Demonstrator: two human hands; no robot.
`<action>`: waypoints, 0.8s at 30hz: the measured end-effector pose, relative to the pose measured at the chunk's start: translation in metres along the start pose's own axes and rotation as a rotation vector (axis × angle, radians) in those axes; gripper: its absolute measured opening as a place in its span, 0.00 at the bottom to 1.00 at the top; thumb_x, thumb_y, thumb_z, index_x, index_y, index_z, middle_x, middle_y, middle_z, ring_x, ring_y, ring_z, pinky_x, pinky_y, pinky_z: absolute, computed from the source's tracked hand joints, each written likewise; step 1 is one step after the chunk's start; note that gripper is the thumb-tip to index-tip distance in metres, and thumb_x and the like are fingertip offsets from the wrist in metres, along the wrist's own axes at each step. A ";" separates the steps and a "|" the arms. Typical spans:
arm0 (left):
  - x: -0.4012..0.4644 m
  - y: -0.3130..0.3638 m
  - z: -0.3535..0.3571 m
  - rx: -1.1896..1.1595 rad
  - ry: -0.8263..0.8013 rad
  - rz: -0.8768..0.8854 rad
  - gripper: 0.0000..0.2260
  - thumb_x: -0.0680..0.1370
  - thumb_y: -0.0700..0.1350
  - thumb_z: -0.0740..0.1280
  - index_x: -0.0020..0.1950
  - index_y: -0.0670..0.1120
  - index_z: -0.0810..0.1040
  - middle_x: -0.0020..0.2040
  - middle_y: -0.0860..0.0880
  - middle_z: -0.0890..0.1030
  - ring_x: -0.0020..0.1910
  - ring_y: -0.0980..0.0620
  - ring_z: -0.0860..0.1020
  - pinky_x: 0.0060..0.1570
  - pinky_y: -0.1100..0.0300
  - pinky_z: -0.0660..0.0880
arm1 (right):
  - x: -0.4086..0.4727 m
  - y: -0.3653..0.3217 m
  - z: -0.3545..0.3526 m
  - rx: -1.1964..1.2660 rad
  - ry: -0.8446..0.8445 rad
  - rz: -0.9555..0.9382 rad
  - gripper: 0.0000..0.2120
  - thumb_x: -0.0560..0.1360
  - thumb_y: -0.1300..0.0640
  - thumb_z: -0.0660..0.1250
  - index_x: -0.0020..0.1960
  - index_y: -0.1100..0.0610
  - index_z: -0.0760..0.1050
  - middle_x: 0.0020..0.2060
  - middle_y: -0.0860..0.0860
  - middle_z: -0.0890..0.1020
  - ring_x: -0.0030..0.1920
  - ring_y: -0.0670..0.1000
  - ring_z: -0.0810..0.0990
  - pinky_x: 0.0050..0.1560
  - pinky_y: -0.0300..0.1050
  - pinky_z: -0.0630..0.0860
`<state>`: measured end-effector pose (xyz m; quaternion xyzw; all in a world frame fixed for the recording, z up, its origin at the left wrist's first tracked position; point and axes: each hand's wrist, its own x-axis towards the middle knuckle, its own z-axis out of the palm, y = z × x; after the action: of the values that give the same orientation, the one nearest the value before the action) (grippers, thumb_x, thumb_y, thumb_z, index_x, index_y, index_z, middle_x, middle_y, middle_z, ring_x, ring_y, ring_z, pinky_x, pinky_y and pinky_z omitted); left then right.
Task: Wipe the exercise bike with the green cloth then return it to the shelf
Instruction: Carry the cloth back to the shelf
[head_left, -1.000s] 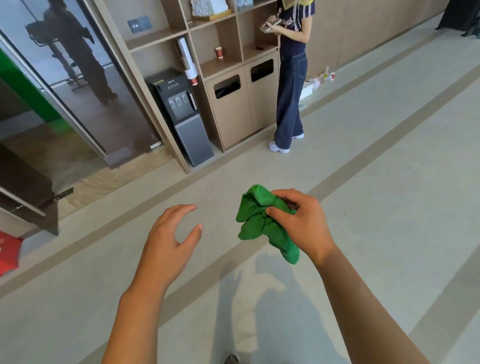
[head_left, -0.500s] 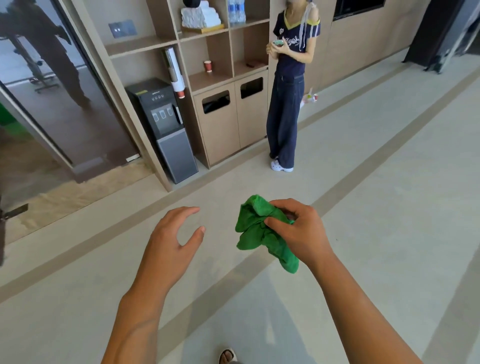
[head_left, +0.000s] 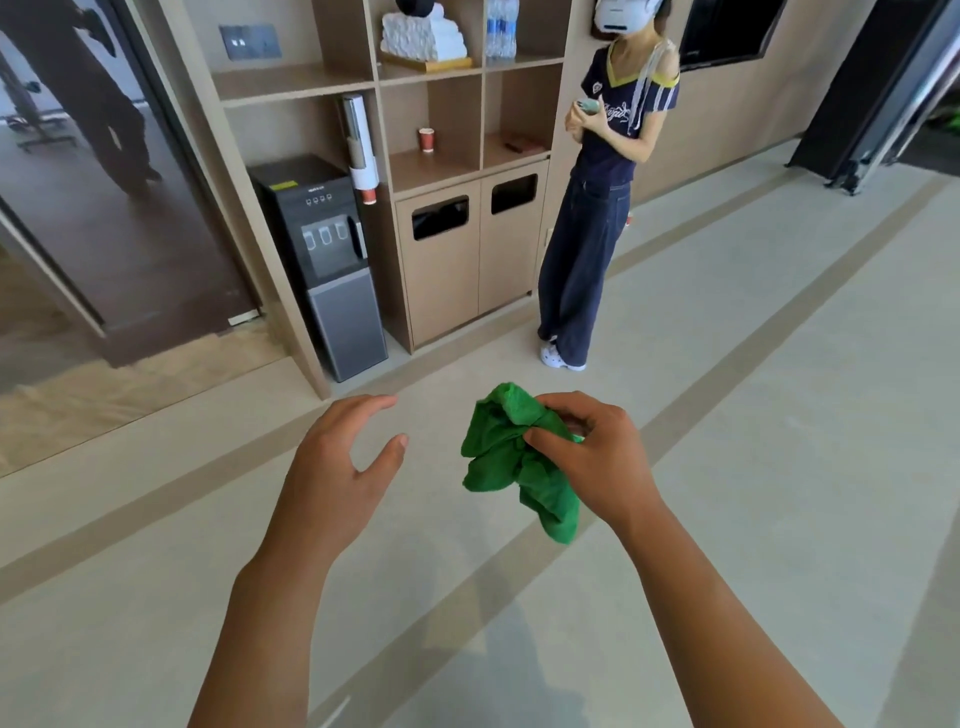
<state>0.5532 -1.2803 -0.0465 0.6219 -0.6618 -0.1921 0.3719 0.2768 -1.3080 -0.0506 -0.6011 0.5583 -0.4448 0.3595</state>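
Note:
My right hand (head_left: 589, 457) grips a crumpled green cloth (head_left: 511, 465) in front of me, above the floor; part of the cloth hangs below my fingers. A short way to the cloth's left, my left hand (head_left: 340, 467) hovers with relaxed fingers and holds nothing. The wooden shelf unit (head_left: 441, 166) stands ahead against the wall, with open cubbies over two bin doors. No exercise bike is in view.
A person (head_left: 597, 208) stands by the shelf unit's right end. A black water dispenser (head_left: 324, 260) sits at its left, with a cup holder tube (head_left: 358, 140) above. White towels (head_left: 423, 36), bottles (head_left: 501, 28) and a paper cup (head_left: 426, 139) occupy cubbies. Glass doors (head_left: 104, 171) are at left.
My view has tilted up and turned left, so the shelf unit and the person show lower and larger. Both hands keep the same pose, the cloth still in my right hand.

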 end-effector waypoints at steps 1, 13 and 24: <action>0.006 -0.005 -0.001 -0.004 0.001 -0.006 0.17 0.81 0.51 0.70 0.70 0.56 0.77 0.66 0.61 0.77 0.67 0.61 0.73 0.63 0.62 0.70 | 0.007 0.000 0.004 -0.005 -0.005 0.001 0.13 0.74 0.60 0.77 0.52 0.42 0.85 0.49 0.41 0.87 0.53 0.42 0.84 0.55 0.42 0.80; 0.097 -0.045 0.016 0.017 0.012 -0.065 0.17 0.81 0.51 0.69 0.71 0.54 0.77 0.66 0.59 0.78 0.66 0.60 0.74 0.62 0.68 0.68 | 0.123 0.022 0.041 -0.007 -0.095 -0.016 0.12 0.75 0.59 0.76 0.55 0.45 0.86 0.50 0.42 0.87 0.54 0.44 0.84 0.56 0.40 0.80; 0.242 -0.033 0.057 0.103 0.054 -0.111 0.17 0.82 0.50 0.69 0.71 0.54 0.77 0.66 0.58 0.77 0.64 0.60 0.74 0.56 0.75 0.64 | 0.295 0.043 0.034 0.059 -0.151 -0.065 0.12 0.75 0.60 0.76 0.56 0.48 0.86 0.51 0.41 0.86 0.53 0.42 0.83 0.53 0.31 0.78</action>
<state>0.5464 -1.5305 -0.0460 0.6810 -0.6249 -0.1613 0.3461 0.2881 -1.6080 -0.0628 -0.6399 0.4964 -0.4259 0.4033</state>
